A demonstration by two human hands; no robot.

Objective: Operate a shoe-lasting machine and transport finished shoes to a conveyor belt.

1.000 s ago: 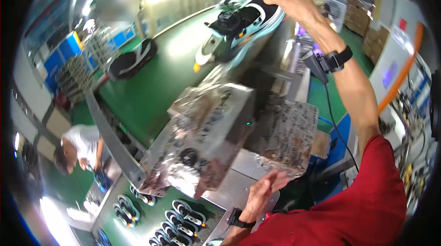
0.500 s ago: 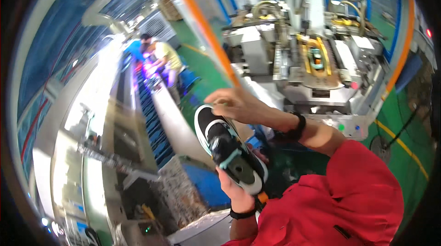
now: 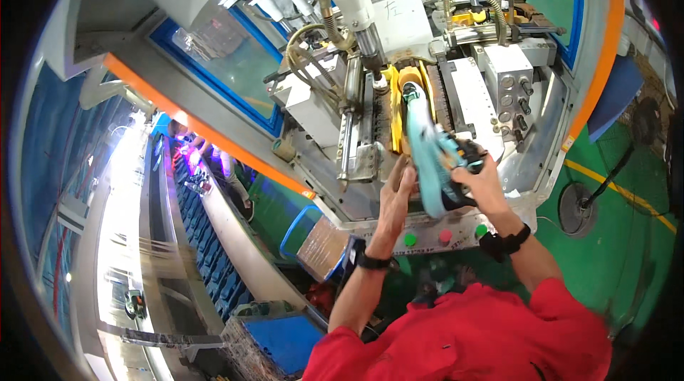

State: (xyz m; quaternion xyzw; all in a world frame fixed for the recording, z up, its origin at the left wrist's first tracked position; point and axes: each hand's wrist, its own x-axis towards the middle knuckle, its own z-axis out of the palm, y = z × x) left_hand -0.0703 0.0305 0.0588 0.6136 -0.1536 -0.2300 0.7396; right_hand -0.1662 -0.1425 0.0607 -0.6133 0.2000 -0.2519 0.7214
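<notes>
A shoe (image 3: 425, 157) with a mint-green and white sole, blurred by motion, is tilted sole-up over the front of a press machine. My right hand (image 3: 482, 185) is closed around its dark upper on the right side. My left hand (image 3: 397, 199) is beside the sole's left edge, fingers stretched out; whether it touches the shoe is unclear. Beyond the hands, the far part of the mint-and-white shape reaches between the yellow clamps (image 3: 396, 114) of the press. I cannot tell whether that far part belongs to the same shoe or another one.
Green buttons (image 3: 410, 239) and a red button (image 3: 445, 237) line the machine's front panel. To the left runs a conveyor (image 3: 249, 246) with another shoe (image 3: 135, 304) beyond it. A blue-rimmed box (image 3: 320, 247) stands below the machine. At right is a floor fan (image 3: 577, 209).
My view has swung toward the machine. The shoe has moved from in front of my body to the press. My left hand no longer holds it from below; my right hand now grips it.
</notes>
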